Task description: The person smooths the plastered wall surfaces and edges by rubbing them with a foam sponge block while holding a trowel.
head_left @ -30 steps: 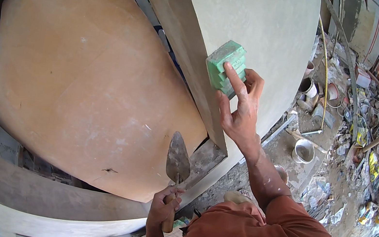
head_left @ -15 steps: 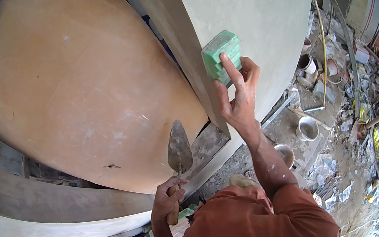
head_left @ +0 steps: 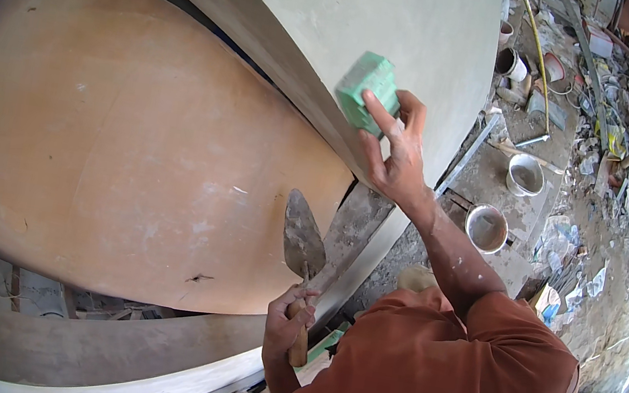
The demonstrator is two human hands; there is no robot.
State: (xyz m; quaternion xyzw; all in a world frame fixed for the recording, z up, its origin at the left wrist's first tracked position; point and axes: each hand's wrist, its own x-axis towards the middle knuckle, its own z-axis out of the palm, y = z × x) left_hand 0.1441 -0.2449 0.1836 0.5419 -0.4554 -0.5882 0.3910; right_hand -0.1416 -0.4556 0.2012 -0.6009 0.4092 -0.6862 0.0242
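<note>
My right hand (head_left: 400, 159) grips a green block (head_left: 366, 82) with stepped sides, thumb and fingers pressed around it; it may be foam, but I cannot tell. The block is at the edge of a pale, smooth plastered surface (head_left: 391, 13); whether it touches there is not plain. Lower down, my left hand (head_left: 285, 329) is wrapped round the wooden handle of a pointed trowel (head_left: 304, 236). The trowel's grey-smeared blade points up and away, over the near right end of a large curved orange-brown panel (head_left: 111, 142).
Grey plastered edging (head_left: 147, 334) curves along the panel's near side. On the right stand two pails, one (head_left: 526, 176) beyond the other (head_left: 486, 228). A yellow pole (head_left: 541, 59), more pots and heaped rubble (head_left: 621, 161) lie farther off.
The view has shifted, so the panel and pails sit differently in the picture. My right hand still holds the green block, slightly blurred now; the trowel stays in my left hand.
</note>
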